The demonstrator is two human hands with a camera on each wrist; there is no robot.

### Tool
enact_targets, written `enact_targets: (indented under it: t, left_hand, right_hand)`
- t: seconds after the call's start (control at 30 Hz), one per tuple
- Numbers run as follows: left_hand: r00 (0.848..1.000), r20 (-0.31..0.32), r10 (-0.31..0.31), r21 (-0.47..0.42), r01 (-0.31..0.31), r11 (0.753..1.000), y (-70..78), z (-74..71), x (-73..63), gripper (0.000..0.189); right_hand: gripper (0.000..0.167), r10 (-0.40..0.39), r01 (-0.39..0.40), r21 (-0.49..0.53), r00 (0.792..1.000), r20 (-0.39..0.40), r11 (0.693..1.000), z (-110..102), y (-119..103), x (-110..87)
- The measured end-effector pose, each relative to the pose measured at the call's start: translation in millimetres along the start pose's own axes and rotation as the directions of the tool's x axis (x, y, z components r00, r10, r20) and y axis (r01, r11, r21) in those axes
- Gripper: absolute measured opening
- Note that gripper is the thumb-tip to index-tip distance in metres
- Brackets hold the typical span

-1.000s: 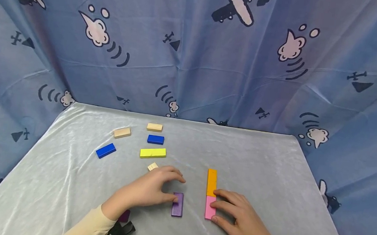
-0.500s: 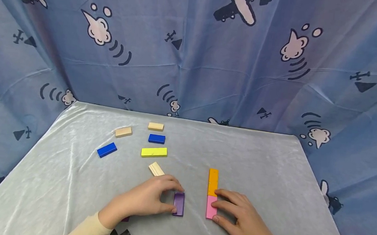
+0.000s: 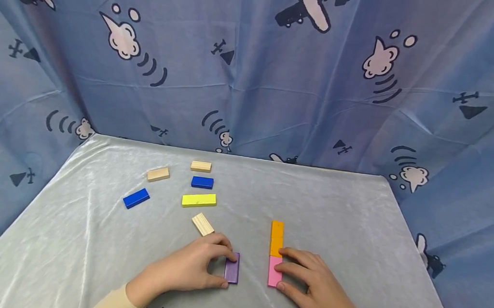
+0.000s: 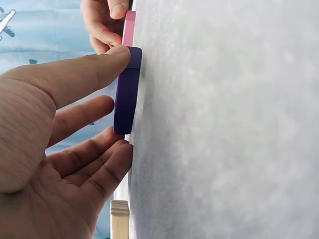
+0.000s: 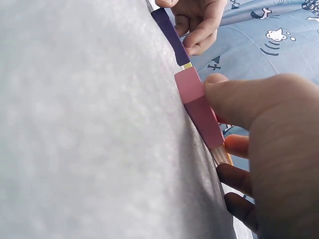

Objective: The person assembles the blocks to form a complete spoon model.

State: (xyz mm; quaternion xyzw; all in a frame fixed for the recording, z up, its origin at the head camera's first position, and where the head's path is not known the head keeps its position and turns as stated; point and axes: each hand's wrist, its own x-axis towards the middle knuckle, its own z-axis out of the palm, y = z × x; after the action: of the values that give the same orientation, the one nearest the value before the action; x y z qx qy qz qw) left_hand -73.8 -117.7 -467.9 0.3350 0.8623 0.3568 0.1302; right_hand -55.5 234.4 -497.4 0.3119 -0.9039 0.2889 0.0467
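At the near middle of the table in the head view lies a purple block (image 3: 231,269). My left hand (image 3: 196,266) holds it, thumb at its near end and index finger on its far part; the left wrist view shows the thumb pressed against the end of the purple block (image 4: 127,94). To its right, a pink block (image 3: 275,271) and an orange block (image 3: 276,237) lie end to end in one line. My right hand (image 3: 312,287) grips the pink block, its thumb at the near end and a fingertip by the seam with the orange one.
Just beyond my left hand is a slanted plain wooden block (image 3: 203,224). Further back lie a yellow block (image 3: 199,200), blue blocks (image 3: 202,183) and more plain wooden ones (image 3: 158,174). A blue patterned curtain (image 3: 253,77) hangs behind the grey tablecloth (image 3: 334,204).
My left hand has drawn slightly toward me, its thumb moving from on top of the purple block to its near end and the index finger lowering onto it. The right hand stays put.
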Motion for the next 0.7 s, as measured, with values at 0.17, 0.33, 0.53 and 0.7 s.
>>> enact_targets:
  t: [0.17, 0.33, 0.53, 0.7]
  left_hand:
    - [1.0, -0.015, 0.008, 0.012, -0.008, 1.0, -0.9, 1.4, -1.1, 0.042]
    - [0.999, -0.03, 0.027, 0.018, -0.027, 0.999, -2.5, 2.8, -1.2, 0.042]
    - [0.998, -0.042, 0.039, 0.007, -0.038, 0.999, -5.0, 3.9, -0.5, 0.041]
    - [0.998, -0.045, 0.041, 0.017, -0.04, 0.999, -4.3, 4.5, 0.3, 0.039]
  right_hand:
    - [0.03, -0.01, 0.01, -0.005, 1.0, -0.005, 1.0, 0.9, 0.0, -0.2]
    - [0.031, -0.027, 0.027, -0.007, 0.999, -0.018, 1.0, 1.7, 0.4, 0.1]
    - [0.029, 0.007, -0.007, 0.007, 1.0, 0.001, 1.0, 1.0, 0.7, 0.2]
    - [0.028, -0.01, 0.01, -0.002, 1.0, -0.016, 1.0, 1.7, 0.5, 1.4]
